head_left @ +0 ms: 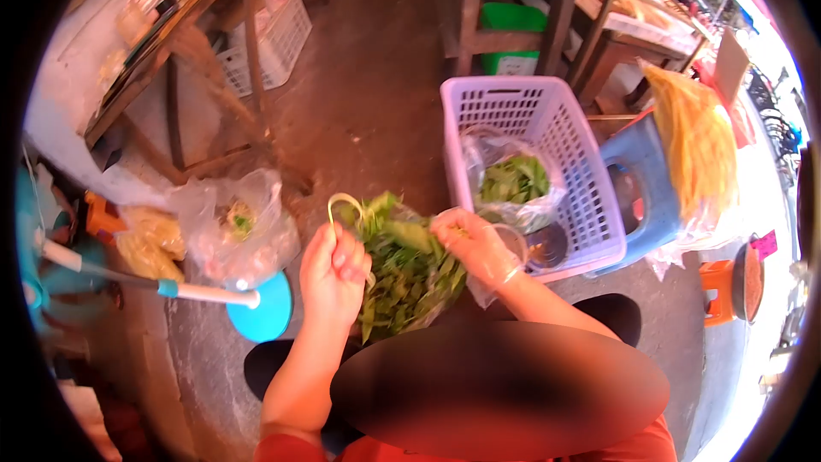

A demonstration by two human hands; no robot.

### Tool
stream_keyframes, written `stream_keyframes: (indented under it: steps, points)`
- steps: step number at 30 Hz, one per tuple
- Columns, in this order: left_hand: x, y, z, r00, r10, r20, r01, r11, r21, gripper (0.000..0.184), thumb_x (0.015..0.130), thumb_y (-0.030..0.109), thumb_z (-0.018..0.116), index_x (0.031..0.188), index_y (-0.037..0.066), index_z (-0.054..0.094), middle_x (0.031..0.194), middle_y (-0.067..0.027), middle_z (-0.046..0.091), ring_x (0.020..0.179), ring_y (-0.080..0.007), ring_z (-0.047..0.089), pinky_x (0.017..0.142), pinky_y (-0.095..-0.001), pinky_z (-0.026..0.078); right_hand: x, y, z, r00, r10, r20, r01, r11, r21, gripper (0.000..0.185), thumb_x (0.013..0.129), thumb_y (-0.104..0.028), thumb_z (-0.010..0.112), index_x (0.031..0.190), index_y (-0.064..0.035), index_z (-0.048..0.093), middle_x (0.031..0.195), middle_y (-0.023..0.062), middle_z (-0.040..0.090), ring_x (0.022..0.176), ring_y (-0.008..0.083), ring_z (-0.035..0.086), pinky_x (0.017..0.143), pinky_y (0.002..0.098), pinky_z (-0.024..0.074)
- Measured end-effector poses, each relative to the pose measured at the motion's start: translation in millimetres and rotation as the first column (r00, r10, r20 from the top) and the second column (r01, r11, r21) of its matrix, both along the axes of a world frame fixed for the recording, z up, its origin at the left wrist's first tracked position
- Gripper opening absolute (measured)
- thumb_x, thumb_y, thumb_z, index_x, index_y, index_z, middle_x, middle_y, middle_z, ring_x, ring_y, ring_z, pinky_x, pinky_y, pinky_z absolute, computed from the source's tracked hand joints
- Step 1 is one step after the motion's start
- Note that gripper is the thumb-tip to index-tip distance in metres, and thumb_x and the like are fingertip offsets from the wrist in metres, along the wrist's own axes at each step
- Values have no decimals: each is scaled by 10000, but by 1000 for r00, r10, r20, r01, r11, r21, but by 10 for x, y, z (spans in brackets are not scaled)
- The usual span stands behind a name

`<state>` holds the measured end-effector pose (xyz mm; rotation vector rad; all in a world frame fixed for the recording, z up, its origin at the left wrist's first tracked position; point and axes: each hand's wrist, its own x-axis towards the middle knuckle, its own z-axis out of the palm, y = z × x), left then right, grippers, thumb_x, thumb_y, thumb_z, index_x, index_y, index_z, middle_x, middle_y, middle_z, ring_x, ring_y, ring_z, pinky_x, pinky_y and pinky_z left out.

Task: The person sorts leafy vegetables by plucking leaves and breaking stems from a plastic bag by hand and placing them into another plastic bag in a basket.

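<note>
My left hand (335, 272) is closed in a fist around a pale green stem (345, 198), which loops up above my fingers. My right hand (481, 248) wears a thin clear plastic glove. Its fingers are pinched at the edge of green leaves (409, 234) that spread between both hands. Below them, over my lap, lies a heap of leafy greens (404, 289), apparently in a clear bag. Just beyond my right hand stands a lilac plastic basket (590, 175). Inside it, a clear bag holds more picked green leaves (515, 180).
A plastic bag with scraps (244, 235) sits on the floor at left, beside a fan's turquoise base (261, 308). A blue stool (646, 175) with yellow bags (697, 141) stands right of the basket. Wooden tables (184, 26) and a white crate (278, 43) are farther off.
</note>
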<state>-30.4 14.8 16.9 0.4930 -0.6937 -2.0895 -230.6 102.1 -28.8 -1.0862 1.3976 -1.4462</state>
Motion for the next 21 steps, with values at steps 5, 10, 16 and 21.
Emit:
stream_keyframes:
  steps: [5, 10, 16, 21]
  points:
    - [-59, 231, -120, 957, -126, 260, 140, 990, -35, 142, 953, 156, 457, 829, 88, 464, 618, 37, 344, 501, -64, 306, 465, -213, 259, -110, -68, 59, 937, -90, -337, 50, 991, -123, 161, 876, -84, 566, 1021, -20, 592, 960, 89, 633, 937, 167, 588, 853, 287, 462]
    - [-181, 361, -86, 888, -247, 388, 250, 967, 44, 169, 942, 175, 477, 801, 104, 418, 604, 31, 339, 488, -74, 305, 463, -219, 260, 34, -68, 217, 958, 127, -257, -127, 992, 17, 355, 863, -221, 616, 1168, -44, 579, 1113, 143, 633, 1049, 207, 595, 907, 315, 453]
    - [-155, 214, -170, 887, -345, 306, 293, 934, 203, 134, 942, 171, 456, 826, 102, 450, 592, 23, 340, 479, -82, 300, 459, -231, 257, 20, -175, 159, 943, 244, -225, -226, 968, 105, 241, 849, -256, 619, 976, -52, 643, 923, 127, 667, 843, 224, 628, 780, 332, 478]
    - [-35, 28, -245, 910, -377, 173, 315, 900, 300, 125, 922, 168, 456, 817, 103, 475, 576, 26, 334, 463, -87, 291, 452, -238, 248, -8, -121, 440, 886, 315, -341, -236, 938, 254, 249, 847, -295, 576, 942, -77, 652, 886, 144, 651, 822, 276, 623, 758, 367, 473]
